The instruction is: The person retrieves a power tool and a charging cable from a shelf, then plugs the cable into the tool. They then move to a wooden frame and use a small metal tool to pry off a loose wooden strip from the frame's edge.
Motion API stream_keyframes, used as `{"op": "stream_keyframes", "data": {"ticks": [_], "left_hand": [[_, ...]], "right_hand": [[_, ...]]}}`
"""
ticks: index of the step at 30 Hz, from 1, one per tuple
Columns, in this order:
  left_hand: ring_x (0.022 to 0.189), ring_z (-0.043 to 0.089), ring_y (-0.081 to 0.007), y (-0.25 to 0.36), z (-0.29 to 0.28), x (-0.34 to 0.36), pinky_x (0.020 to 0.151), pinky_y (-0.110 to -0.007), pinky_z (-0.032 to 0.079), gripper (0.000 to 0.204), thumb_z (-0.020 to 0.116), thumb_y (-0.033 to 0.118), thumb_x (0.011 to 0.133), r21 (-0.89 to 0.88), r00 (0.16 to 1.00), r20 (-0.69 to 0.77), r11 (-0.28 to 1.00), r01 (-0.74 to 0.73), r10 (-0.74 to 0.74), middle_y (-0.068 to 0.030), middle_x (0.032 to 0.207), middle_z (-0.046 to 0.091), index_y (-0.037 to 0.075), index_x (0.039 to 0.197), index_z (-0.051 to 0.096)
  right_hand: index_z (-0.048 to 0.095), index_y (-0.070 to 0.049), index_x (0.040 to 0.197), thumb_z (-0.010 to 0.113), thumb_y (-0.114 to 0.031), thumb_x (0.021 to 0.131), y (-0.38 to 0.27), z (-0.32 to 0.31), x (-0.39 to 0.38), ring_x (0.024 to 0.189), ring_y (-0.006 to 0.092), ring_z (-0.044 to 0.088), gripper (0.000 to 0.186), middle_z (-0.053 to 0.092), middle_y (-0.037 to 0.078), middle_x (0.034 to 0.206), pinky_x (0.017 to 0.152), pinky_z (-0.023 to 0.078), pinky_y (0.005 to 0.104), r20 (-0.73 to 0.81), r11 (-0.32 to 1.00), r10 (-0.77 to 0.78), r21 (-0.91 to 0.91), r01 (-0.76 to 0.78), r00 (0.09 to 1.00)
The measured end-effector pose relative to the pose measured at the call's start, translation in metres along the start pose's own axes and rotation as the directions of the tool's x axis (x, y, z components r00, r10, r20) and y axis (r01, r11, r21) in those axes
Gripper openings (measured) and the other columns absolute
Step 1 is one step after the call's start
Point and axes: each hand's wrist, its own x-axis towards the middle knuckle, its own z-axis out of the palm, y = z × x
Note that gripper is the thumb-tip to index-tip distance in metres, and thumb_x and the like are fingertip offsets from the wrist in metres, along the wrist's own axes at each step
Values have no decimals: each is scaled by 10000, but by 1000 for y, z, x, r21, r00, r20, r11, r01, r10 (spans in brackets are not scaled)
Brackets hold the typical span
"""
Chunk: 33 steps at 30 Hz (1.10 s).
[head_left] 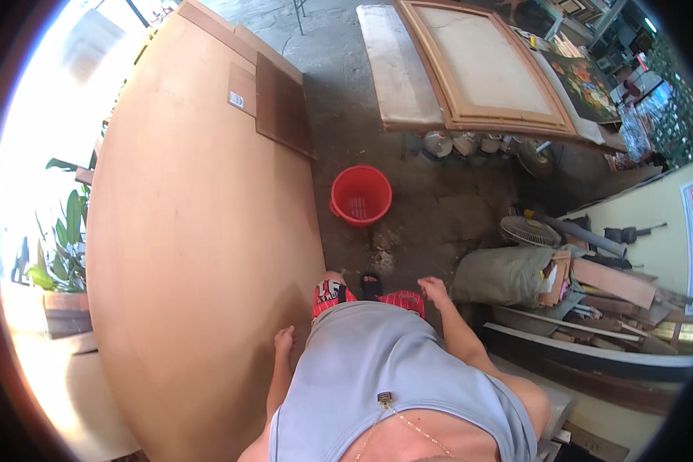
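Note:
My left hand point(285, 339) hangs at my left side, close to the large pale wooden board point(200, 200). Its fingers are curled in, and nothing shows in them. On the other side my right hand point(433, 289) swings forward beside my red shorts point(400, 302), its fingers loosely closed with no object seen. Ahead of my feet a red plastic bucket point(336, 190) stands upright on the dark floor, out of reach of both hands. A brown sheet point(285, 104) lies on the board's far right edge.
Far right, a table carries a large wooden frame point(508, 119) and a flower painting point(581, 83); white containers point(437, 144) stand beneath. On the right are a fan point(530, 231), a grey-green covered bundle point(500, 276) and piled wood scraps point(616, 282). Potted plants point(65, 250) line the left.

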Motion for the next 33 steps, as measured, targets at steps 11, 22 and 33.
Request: {"op": "stream_keyframes", "data": {"ticks": [11, 22, 33], "left_hand": [[771, 615, -170, 106, -12, 147, 684, -285, 488, 304, 619, 272, 824, 263, 940, 187, 907, -328, 285, -102, 859, 658, 10, 977, 650], [628, 523, -73, 371, -72, 209, 478, -200, 380, 252, 613, 293, 845, -138, 977, -52, 968, -211, 205, 4, 763, 580, 89, 994, 608], [731, 578, -127, 581, 14, 313, 580, -284, 442, 414, 605, 408, 831, 90, 969, 248, 995, -28, 5, -39, 897, 628, 117, 1122, 561]], "right_hand": [[652, -78, 925, 657, -266, 795, -242, 45, 133, 605, 59, 516, 229, 581, -16, 706, 476, 381, 207, -150, 985, -96, 126, 115, 984], [684, -56, 951, 691, -340, 730, -291, 133, 155, 865, 246, 648, 360, 679, 125, 904, 789, 496, 355, 115, 959, -19, -280, 51, 993], [661, -32, 953, 666, -319, 771, -568, 190, 321, 821, 205, 654, 340, 673, 139, 863, 735, 508, 332, 191, 897, -383, -155, 413, 904]]}}
